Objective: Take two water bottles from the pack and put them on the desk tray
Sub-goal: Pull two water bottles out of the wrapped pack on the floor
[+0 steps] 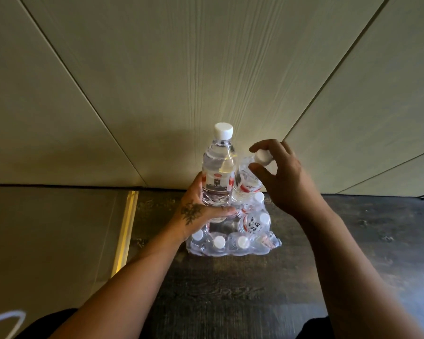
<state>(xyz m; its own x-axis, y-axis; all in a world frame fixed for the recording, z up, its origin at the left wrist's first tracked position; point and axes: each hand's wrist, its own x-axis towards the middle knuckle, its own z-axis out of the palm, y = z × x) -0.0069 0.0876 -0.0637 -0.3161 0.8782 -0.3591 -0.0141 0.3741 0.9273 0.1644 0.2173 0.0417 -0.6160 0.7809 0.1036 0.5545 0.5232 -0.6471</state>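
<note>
Pack: we see a clear shrink-wrapped pack (233,241) of water bottles standing on the dark wood-grain floor (230,302), close to the pale panelled wall (206,69); its wrap is torn open at the top.
Pack contents: several white-capped bottles remain inside, caps up, with red-and-white labels showing through the film; we cannot count them all.
First bottle: an upright bottle (218,167) full of clear water, white cap on, lifted free above the pack's left side.
Left hand: our left hand (201,209) is wrapped around the lower part of the first bottle, fingers closed about its base, with a tattoo on the back of the hand.
Second bottle: a second bottle (247,182), also full, tilts to the right; its lower end sits at the top of the pack, and we cannot tell whether it is clear of the wrap.
Right hand: our right hand (279,172) pinches the white cap of the second bottle between thumb and fingertips.
Relation: the two bottles sit just beside each other, shoulders nearly touching.
Floor strip: a brass-coloured strip (125,231) runs along the floor left of the pack.
</note>
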